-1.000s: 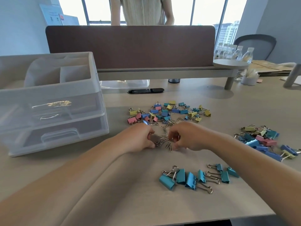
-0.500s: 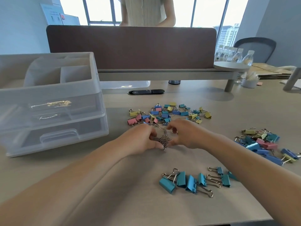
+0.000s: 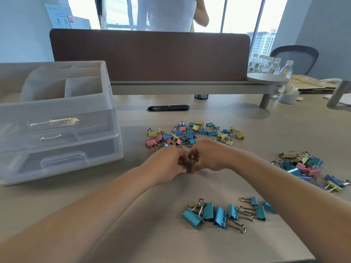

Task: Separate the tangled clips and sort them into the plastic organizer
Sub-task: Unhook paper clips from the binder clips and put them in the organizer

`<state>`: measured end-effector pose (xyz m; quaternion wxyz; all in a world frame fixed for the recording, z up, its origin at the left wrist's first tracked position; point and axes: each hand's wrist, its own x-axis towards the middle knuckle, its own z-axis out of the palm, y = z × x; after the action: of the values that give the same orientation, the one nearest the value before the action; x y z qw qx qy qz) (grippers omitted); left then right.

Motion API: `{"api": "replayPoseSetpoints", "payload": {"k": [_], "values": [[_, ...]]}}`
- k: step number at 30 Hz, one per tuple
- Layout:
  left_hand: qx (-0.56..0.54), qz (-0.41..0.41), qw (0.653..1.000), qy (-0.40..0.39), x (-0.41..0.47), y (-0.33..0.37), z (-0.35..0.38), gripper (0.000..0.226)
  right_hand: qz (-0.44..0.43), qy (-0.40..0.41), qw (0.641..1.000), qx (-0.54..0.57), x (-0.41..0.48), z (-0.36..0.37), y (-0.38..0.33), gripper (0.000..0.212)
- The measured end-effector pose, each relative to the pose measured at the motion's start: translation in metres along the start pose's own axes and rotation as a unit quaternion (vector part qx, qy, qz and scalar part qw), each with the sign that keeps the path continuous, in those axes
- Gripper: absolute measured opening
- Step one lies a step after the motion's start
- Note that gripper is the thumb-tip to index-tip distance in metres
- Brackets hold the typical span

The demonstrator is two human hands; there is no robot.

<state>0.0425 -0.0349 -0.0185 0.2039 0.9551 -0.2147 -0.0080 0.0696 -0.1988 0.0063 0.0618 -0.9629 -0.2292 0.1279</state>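
Beige desk surface (image 3: 266,126) fills most of the frame, bounded at the back by a brown divider panel (image 3: 152,56), behind which a person in a light top (image 3: 165,14) stands before bright windows. At the left of the frame sits the translucent plastic organizer (image 3: 106,118), with open compartments on top and two drawers below; gold paper clips (image 3: 57,122) show through the front of the upper drawer. Both forearms reach in from the bottom edge and meet at the centre of the frame. The left hand (image 3: 167,165) and the right hand (image 3: 210,158) have their fingers curled inward, and both pinch the same cluster of silver clips (image 3: 188,165), held between the fingertips just above or on the desk; which of the two cannot be told. Directly behind the hands lies a mixed pile of binder clips (image 3: 191,132) in yellow, pink, blue and teal, its near edge touching or just beside the knuckles. A second mixed pile (image 3: 307,168) lies at the right edge of the frame, well apart from the first. In the lower centre, a row of teal binder clips (image 3: 218,213) lies beside the right forearm. A black cable grommet (image 3: 168,108) is set into the desk below the divider. Water bottles (image 3: 273,66) stand on a round shelf at the upper right, with an office chair (image 3: 296,56) behind them.
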Motion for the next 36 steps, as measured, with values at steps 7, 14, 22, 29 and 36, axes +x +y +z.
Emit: {"api": "replayPoseSetpoints", "payload": {"k": [7,14,22,29,36], "values": [[0.015,-0.009,0.999,0.027,0.0,-0.002,-0.002,0.018,-0.005,0.028,1.0,0.01,-0.008,0.005,-0.003,0.042],[0.024,-0.029,0.999,-0.029,0.013,-0.002,-0.006,0.03,0.038,0.025,0.999,-0.017,-0.011,0.003,-0.001,0.051],[-0.002,-0.009,0.999,-0.045,0.02,-0.003,-0.008,0.014,0.029,0.042,0.999,0.013,-0.01,0.006,-0.005,0.027],[-0.002,-0.004,1.0,-0.02,0.016,-0.004,-0.006,0.014,0.022,0.06,0.998,0.026,-0.011,0.008,-0.007,0.026],[0.028,-0.011,0.999,-0.023,0.012,-0.011,-0.009,0.02,0.033,0.054,0.998,0.032,-0.012,0.007,-0.006,0.029]]}}
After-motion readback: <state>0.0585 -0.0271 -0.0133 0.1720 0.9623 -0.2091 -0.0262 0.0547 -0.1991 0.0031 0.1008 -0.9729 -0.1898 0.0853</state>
